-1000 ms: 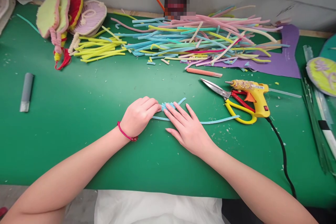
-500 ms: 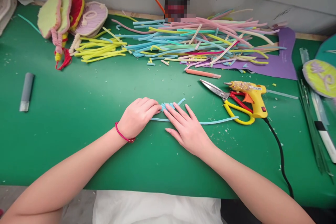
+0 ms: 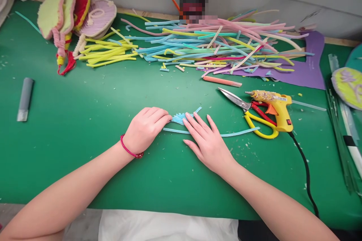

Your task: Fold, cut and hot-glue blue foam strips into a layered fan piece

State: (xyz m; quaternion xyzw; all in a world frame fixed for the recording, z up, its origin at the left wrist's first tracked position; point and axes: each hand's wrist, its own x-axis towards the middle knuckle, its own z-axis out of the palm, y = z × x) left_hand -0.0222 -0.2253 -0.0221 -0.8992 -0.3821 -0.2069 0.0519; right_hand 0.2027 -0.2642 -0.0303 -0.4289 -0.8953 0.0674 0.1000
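Note:
A small light-blue piece [image 3: 178, 118], made of pipe cleaner folded into a fan of zigzags, lies flat on the green table. My left hand [image 3: 147, 126] pinches its left end between thumb and fingers. Over its right side my right hand [image 3: 207, 141] lies flat, fingers stretched out and pressing on it. One free tail of the pipe cleaner sticks out past the right fingertips. A second, straight light-blue pipe cleaner [image 3: 240, 133] lies just below the folded piece, passing under my right hand. Its right end reaches the yellow scissor handle.
Scissors [image 3: 240, 102] and a yellow glue gun [image 3: 278, 111] lie to the right, the gun's black cord running toward me. Behind are a heap of coloured pipe cleaners [image 3: 215, 45], a purple sheet [image 3: 315, 67] and several fan-shaped crafts [image 3: 51, 15]. A grey tube [image 3: 25, 99] lies left.
My right hand has slid slightly to the right, uncovering more of the folded blue piece. My left hand keeps its pinch. The whole view has shifted a little.

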